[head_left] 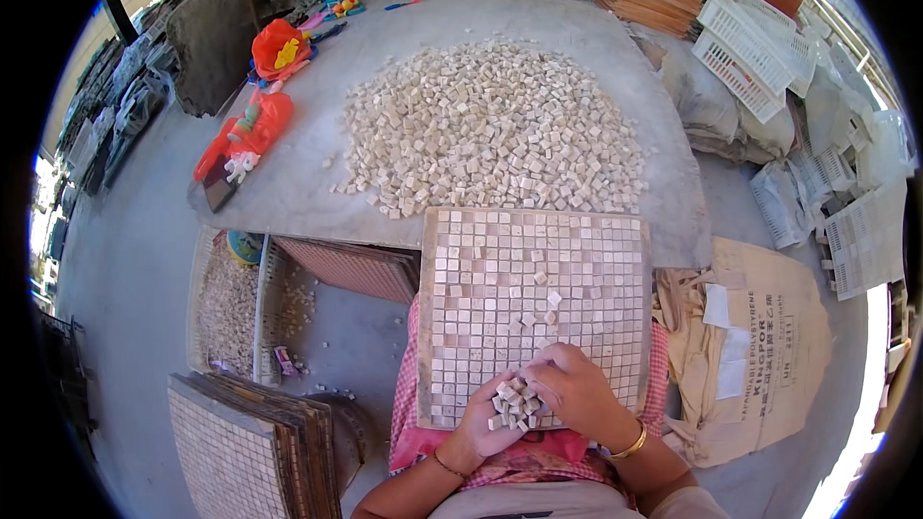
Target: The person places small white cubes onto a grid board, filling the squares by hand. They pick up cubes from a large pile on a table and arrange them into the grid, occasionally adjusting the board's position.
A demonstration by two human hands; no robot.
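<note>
On my lap lies a square grid tray (pixel 645 317), most of its cells filled with pale stone cubes. Several loose cubes (pixel 553 299) rest on top of it, and some cells stand unfilled. Over the tray's near edge, my left hand (pixel 478 432) is cupped around a small heap of stone cubes (pixel 512 406). My right hand (pixel 577 392) is closed and bent over that heap, its fingertips against the cubes. What those fingertips pinch is hidden.
A big pile of stone cubes (pixel 490 125) covers the grey table (pixel 298 173) beyond the tray. Red plastic bags (pixel 274 120) lie at its left. Stacked filled trays (pixel 231 452) and a white basket (pixel 261 327) stand at left; flattened cardboard (pixel 779 356) and white crates (pixel 745 62) at right.
</note>
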